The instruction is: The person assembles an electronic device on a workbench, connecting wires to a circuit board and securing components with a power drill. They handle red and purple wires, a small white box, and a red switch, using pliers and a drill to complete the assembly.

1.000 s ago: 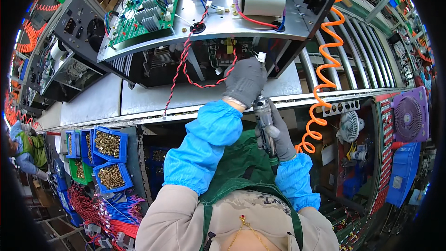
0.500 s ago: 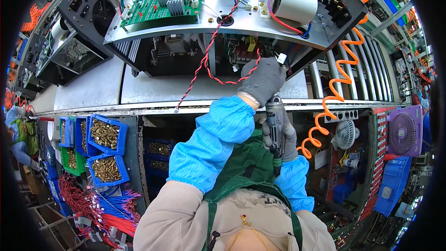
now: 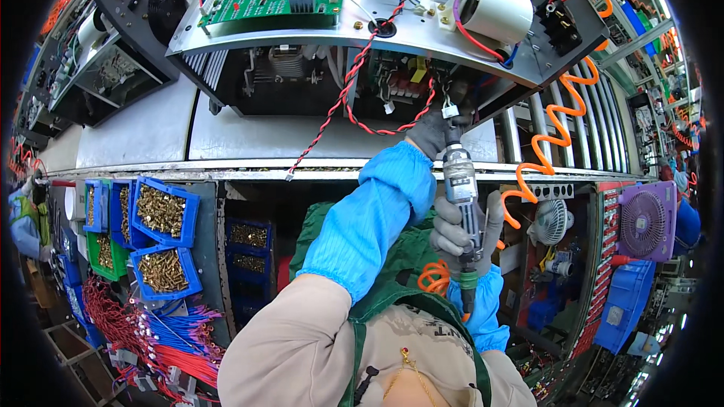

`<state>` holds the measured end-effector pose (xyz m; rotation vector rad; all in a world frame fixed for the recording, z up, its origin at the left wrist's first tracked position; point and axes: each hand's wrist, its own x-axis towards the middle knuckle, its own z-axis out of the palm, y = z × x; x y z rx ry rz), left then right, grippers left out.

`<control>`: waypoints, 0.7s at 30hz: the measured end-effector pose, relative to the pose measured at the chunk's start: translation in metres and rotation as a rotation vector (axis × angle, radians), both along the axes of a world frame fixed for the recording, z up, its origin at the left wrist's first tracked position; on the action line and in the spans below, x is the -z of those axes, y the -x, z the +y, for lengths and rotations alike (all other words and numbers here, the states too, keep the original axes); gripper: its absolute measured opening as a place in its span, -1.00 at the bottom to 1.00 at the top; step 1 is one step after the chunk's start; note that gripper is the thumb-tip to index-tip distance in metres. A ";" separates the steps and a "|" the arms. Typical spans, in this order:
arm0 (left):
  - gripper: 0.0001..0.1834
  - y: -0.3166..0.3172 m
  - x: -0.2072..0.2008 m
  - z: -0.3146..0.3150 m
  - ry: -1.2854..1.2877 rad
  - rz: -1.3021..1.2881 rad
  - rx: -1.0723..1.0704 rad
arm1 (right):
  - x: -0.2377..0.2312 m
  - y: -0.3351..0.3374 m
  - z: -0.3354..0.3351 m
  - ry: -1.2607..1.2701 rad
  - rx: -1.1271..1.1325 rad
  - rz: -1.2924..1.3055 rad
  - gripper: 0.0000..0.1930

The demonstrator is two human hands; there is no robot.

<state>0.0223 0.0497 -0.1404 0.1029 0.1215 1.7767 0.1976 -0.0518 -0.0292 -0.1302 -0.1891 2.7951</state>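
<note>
Both hands work close: right hand (image 3: 460,230) clamps driver (image 3: 460,181), left hand (image 3: 431,132), grip hidden, steadies chassis (image 3: 362,30); a slipped bit could nick the red wires (image 3: 354,90).

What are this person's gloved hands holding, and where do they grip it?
The right hand grips a pneumatic screwdriver around its lower body. The left hand is up by its tip at the open metal chassis; any hold there cannot be told.

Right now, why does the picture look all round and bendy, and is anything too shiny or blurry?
In the head view, the fisheye lens bows the bench edge and leaves black corners; the white cylinder and metal chassis plate catch bright glare; the screwdriver in the right hand looks sharp, while things at the rim smear.
</note>
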 end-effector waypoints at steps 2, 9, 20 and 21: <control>-0.82 -0.005 0.001 0.008 0.026 -0.116 0.040 | 0.004 -0.002 -0.001 -0.125 0.040 -0.117 -0.33; -0.85 0.001 0.007 0.010 0.240 0.514 -0.105 | 0.000 0.013 -0.015 -0.475 0.206 -0.526 -0.31; -0.86 0.012 0.013 0.002 0.473 1.358 -0.190 | -0.001 0.022 -0.013 -0.487 0.175 -0.486 -0.31; -0.86 0.012 0.014 0.000 0.483 1.394 -0.192 | -0.003 0.021 -0.014 -0.457 0.179 -0.470 -0.31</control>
